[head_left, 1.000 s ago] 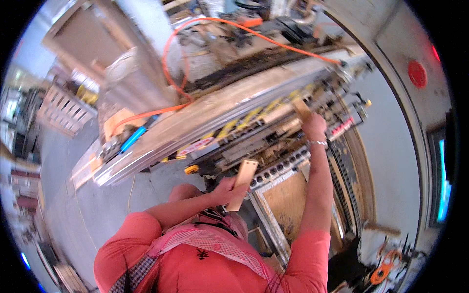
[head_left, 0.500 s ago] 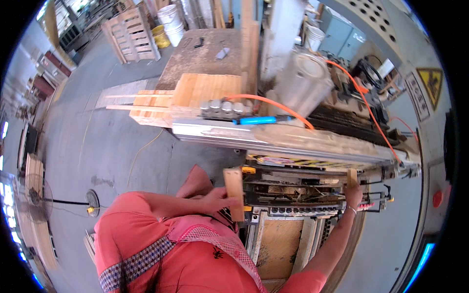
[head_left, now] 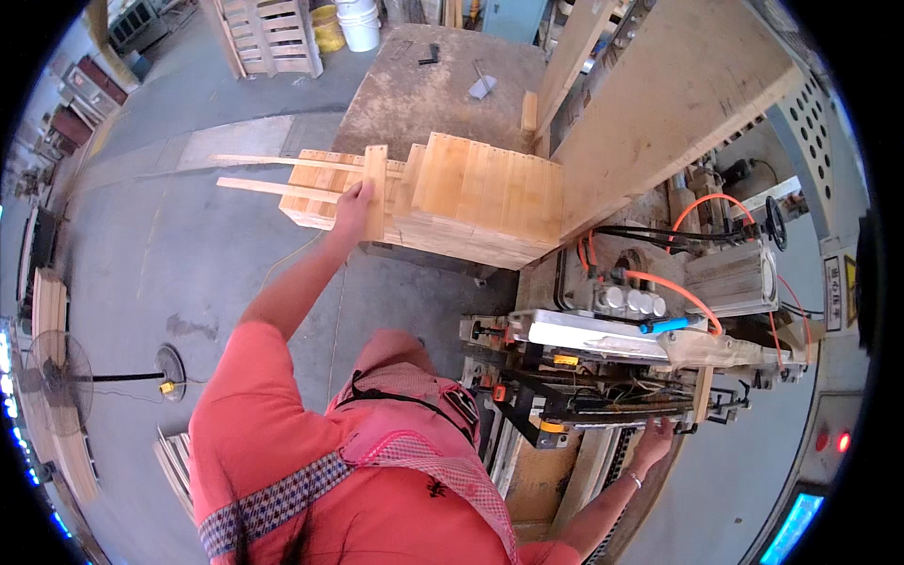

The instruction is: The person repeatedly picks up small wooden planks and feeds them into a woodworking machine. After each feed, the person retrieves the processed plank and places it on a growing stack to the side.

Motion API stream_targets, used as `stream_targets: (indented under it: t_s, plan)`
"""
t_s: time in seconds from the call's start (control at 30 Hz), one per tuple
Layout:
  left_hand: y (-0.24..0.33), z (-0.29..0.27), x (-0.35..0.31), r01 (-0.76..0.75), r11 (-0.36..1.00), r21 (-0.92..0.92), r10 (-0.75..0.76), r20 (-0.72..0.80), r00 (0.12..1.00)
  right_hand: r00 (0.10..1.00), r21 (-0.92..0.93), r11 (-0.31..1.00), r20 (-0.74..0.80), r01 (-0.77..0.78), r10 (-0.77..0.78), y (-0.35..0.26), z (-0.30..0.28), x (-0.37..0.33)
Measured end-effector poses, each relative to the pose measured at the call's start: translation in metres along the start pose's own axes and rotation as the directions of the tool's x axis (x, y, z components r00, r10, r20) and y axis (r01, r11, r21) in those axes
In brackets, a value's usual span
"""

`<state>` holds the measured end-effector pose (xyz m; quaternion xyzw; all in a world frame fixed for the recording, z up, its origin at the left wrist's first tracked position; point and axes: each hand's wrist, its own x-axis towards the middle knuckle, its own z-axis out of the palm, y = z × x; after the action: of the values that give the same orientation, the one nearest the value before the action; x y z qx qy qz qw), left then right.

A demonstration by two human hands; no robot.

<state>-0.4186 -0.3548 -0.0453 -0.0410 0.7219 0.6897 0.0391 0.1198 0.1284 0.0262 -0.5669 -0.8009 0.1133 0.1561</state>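
Note:
Stretched out to the far left, my left hand (head_left: 352,209) is closed on a short wooden board (head_left: 376,174), held by its side against the stack of similar boards (head_left: 485,193). My right hand (head_left: 653,441) is at the near edge of the machine (head_left: 603,400), towards its right end. Its fingers look loosely apart, with nothing seen in them. Just beyond those fingers a wooden piece (head_left: 702,394) stands at the machine's right end. Two long thin strips (head_left: 273,188) lie across the lower boards and stick out to the left.
A brown worktable (head_left: 395,94) stands behind the stack. A tall wooden panel (head_left: 673,113) rises at the back right. Orange air hoses (head_left: 673,285) run over the machine. A floor fan (head_left: 61,372) stands left; a lit red button (head_left: 844,441) is at right.
My left hand has carried a board from the machine's left end out to the stack. My right hand has left the wooden piece and dropped nearer. The machine's upper beam sits closer to me.

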Motion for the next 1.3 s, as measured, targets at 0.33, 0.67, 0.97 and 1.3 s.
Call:
stream_targets:
  t_s: [0.33, 0.67, 0.97, 1.3]
  plan:
    - [-0.078, 0.071, 0.107, 0.044, 0.987, 0.155, -0.056, 0.073, 0.996, 0.987, -0.054, 0.997, 0.148, -0.047, 0.054, 0.011, -0.026, -0.146]
    - [-0.073, 0.063, 0.112, 0.085, 0.993, 0.077, -0.097, 0.168, 0.981, 0.995, 0.009, 1.0, 0.102, -0.007, 0.006, 0.011, -0.027, -0.202]
    - [-0.074, 0.078, 0.108, 0.138, 0.987, -0.087, -0.099, 0.353, 0.93, 0.959, 0.14, 0.966, 0.211, -0.218, 0.186, 0.025, 0.0, -0.261]
    - [-0.116, -0.011, 0.053, 0.111, 0.989, -0.101, -0.111, 0.004, 0.994, 0.851, 0.252, 0.861, 0.421, -0.443, 0.314, -0.003, 0.057, -0.361]
